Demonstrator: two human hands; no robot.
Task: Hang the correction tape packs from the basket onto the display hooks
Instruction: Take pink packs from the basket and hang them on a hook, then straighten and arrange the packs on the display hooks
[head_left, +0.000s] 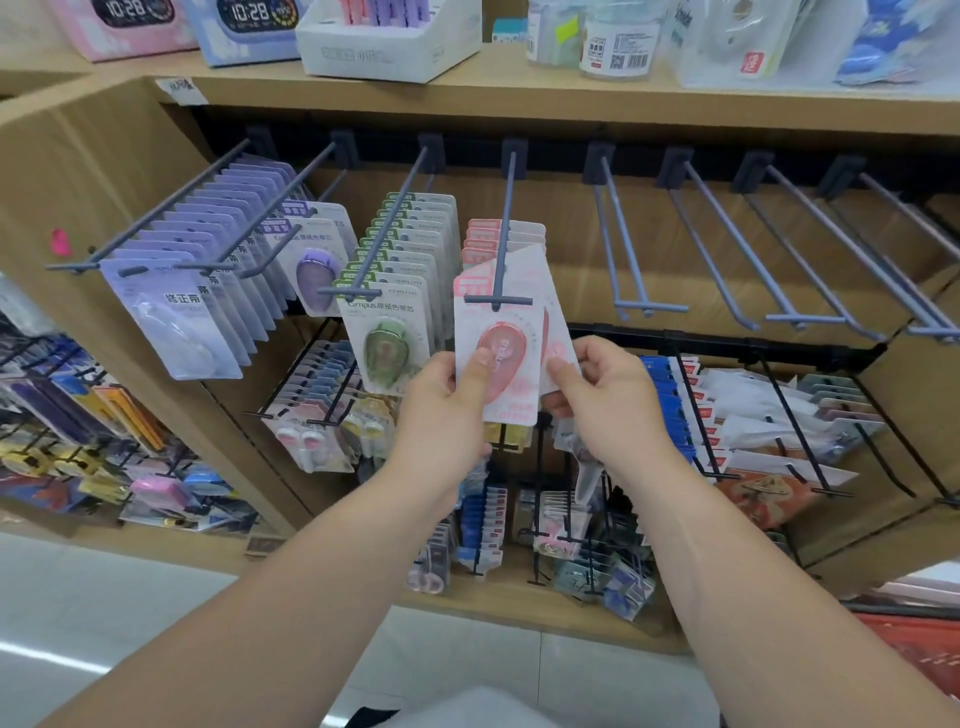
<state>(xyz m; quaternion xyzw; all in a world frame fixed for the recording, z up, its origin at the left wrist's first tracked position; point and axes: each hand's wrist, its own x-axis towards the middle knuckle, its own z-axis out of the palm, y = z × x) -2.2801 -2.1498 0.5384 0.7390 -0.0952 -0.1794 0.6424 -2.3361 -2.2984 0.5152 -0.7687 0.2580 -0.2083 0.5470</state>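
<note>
My left hand (447, 410) grips a pink correction tape pack (498, 358) by its lower left edge, thumb across the front. Its top lies at the tip of a grey display hook (501, 249), which carries several pink packs (506, 236) further back. My right hand (608, 395) pinches a second pink pack (556, 332) just behind and to the right of the first, tilted. A red basket (919, 649) shows at the bottom right corner; what it holds is hidden.
Hooks to the left carry purple packs (208, 291) and green packs (400, 280). Several bare grey hooks (737, 249) stick out to the right. Lower black racks (727, 415) hold other stationery. A wooden shelf (519, 98) with boxes runs above.
</note>
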